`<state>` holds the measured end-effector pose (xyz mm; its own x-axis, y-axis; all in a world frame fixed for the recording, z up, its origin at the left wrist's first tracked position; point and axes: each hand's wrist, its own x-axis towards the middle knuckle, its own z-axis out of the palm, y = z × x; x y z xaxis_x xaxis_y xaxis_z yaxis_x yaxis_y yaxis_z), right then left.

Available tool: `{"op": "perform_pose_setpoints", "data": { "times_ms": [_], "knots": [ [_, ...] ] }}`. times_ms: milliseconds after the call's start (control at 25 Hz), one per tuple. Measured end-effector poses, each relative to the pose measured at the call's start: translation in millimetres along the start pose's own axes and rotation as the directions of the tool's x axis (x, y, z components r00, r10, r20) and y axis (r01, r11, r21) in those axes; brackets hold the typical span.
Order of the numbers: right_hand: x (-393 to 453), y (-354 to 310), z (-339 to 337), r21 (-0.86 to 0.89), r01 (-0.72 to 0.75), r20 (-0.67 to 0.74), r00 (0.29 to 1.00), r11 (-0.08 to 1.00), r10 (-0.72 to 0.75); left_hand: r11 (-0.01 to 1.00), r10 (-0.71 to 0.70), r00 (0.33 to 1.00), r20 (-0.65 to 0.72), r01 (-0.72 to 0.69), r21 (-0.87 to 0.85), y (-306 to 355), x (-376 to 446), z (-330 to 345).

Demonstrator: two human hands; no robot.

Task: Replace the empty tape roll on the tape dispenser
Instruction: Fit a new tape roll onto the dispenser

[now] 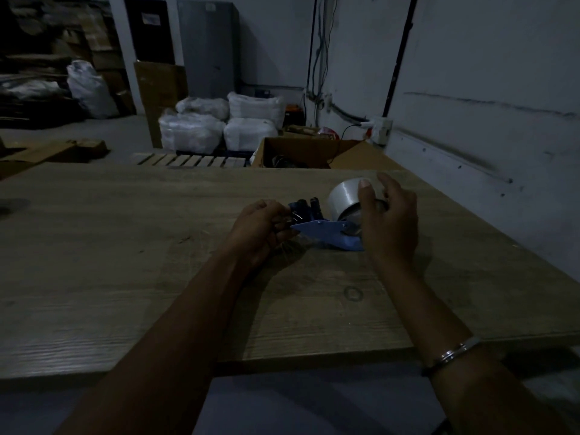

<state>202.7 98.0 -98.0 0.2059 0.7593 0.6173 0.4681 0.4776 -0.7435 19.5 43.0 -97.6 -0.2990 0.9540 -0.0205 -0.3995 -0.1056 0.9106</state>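
Left hand: grips the handle end of the blue tape dispenser.
Right hand: curls around the clear tape roll, apparently seated on the dispenser.
Dispenser: low over the wooden tabletop; contact unclear in dim light.

Hands grip dispenser (dim room)

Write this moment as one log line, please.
left hand: grips blue tape dispenser | right hand: holds clear tape roll on dispenser | surface: wooden table
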Motion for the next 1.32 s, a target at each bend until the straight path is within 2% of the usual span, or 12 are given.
{"op": "perform_pose_setpoints", "data": {
  "times_ms": [80,160,280,440,680,880,1040,1200,1320],
  "knots": [
    [-1.7,0.9,-0.4,-0.002,0.057,-0.005,0.998,0.998,-0.057,0.999,-0.003,1.000,0.027,0.001,0.053,0.1,-1.6,-0.1],
    [-2.8,0.4,0.3,-0.029,0.067,0.049,0.997,0.997,-0.066,0.996,-0.029,0.999,0.046,0.026,0.082,1.4,-4.2,0.1],
    [-2.6,-0.5,1.0,-0.080,0.051,0.064,0.997,0.996,-0.046,0.999,-0.041,0.998,0.055,0.039,0.035,2.0,-3.6,0.8],
    [2.2,1.8,-0.7,0.091,-0.033,0.046,0.999,0.995,0.029,1.000,-0.005,0.999,0.050,0.006,-0.012,1.1,-0.7,0.0],
    [3.8,3.9,1.6,0.164,-0.124,0.061,0.991,0.979,0.115,1.000,0.015,0.999,0.048,-0.014,-0.026,-1.5,2.3,-3.3],
    [0.3,7.0,1.4,0.171,0.023,0.156,0.986,0.985,-0.051,0.991,-0.056,0.998,-0.014,0.057,0.118,0.1,2.6,-9.2],
    [-1.1,5.2,0.1,0.150,0.104,0.173,0.976,0.983,-0.129,0.945,0.026,0.998,-0.057,-0.006,0.327,-2.5,2.7,-9.6],
    [-5.4,-0.6,-6.1,0.129,0.185,0.170,0.964,0.974,-0.205,0.933,0.122,0.989,-0.079,-0.086,0.350,-0.3,-1.9,-7.3],
    [-7.6,-7.8,-9.5,0.084,0.363,0.131,0.919,0.928,-0.372,0.938,0.137,0.989,-0.054,-0.112,0.328,0.7,-3.3,-6.8]
  ]
}}
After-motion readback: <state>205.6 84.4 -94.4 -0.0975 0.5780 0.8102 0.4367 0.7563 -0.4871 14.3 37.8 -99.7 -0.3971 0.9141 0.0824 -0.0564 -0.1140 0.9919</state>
